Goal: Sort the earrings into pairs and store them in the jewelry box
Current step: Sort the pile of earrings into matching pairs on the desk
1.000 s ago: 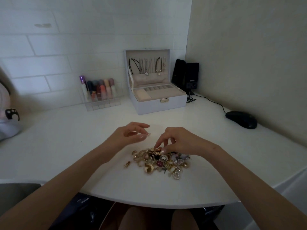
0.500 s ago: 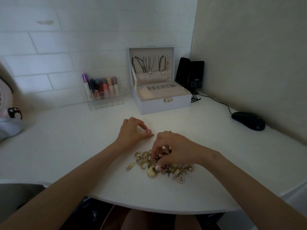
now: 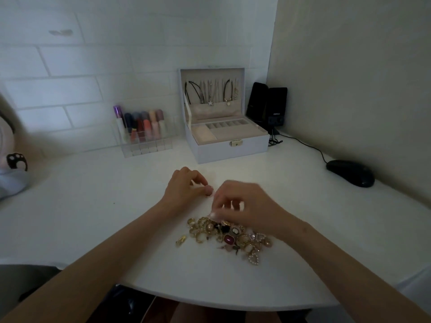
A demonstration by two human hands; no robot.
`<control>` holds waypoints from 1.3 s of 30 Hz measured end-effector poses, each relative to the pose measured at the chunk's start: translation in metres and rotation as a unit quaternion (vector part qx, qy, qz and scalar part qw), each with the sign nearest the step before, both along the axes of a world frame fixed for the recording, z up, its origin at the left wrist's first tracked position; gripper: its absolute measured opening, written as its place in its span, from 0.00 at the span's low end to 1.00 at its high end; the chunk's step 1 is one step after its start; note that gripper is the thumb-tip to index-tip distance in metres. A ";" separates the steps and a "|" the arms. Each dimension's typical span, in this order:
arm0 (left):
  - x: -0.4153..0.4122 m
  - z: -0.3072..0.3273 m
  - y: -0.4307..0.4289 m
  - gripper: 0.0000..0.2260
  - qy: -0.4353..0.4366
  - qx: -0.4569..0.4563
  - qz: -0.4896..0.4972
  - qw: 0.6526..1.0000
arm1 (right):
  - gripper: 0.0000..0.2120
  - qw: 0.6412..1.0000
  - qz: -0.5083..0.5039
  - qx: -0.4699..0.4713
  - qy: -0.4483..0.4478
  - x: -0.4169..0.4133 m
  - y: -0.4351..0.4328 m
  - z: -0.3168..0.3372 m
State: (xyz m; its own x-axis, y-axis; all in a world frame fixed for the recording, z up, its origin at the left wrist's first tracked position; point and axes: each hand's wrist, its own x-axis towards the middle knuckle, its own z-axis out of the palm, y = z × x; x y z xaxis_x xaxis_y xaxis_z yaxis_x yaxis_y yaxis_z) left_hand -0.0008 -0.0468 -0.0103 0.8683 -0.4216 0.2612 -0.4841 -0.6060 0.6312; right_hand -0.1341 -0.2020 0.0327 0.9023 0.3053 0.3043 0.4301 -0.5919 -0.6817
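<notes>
Where the right hand was curled over the far edge of the earring pile, its thumb and forefinger were brought together against the topmost pieces. The hand was blurred, so it could not be told whether an earring was pinched between them. The left hand was set just beside it, behind the pile, with fingers bent and thumb pressed to a fingertip. Whether anything small was held there could not be told either.

The pile was heaped on the white table near its front edge, mostly gold pieces tangled together. One stray gold earring was laid just left of it, and a heart-shaped pearl earring was seen at its near right corner. The jewelry box was stood well behind the hands against the wall, its lid raised upright and necklaces hung inside the lid. A clear organiser of coloured tubes was placed to its left, black speakers to its right, and a black mouse further right.
</notes>
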 end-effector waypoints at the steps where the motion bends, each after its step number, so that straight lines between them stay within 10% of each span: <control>1: -0.001 0.001 -0.001 0.06 0.011 -0.009 -0.002 1.000 | 0.04 0.997 -0.042 0.056 0.028 0.006 -0.006 0.004; 6: 0.001 0.005 -0.018 0.08 0.061 -0.030 -0.015 0.998 | 0.06 0.957 -0.166 0.221 0.088 0.045 -0.044 0.006; 26: 0.004 0.009 -0.062 0.06 0.106 -0.057 -0.123 0.985 | 0.04 0.958 -0.212 0.147 0.122 0.063 -0.093 -0.021; 33: 0.008 0.004 -0.071 0.06 0.076 -0.029 -0.120 0.989 | 0.03 0.971 -0.223 -0.018 0.081 0.075 -0.085 -0.030; 39: 0.010 0.004 -0.069 0.08 0.074 -0.037 -0.122 0.989 | 0.07 0.971 -0.225 0.053 0.065 0.075 -0.078 -0.030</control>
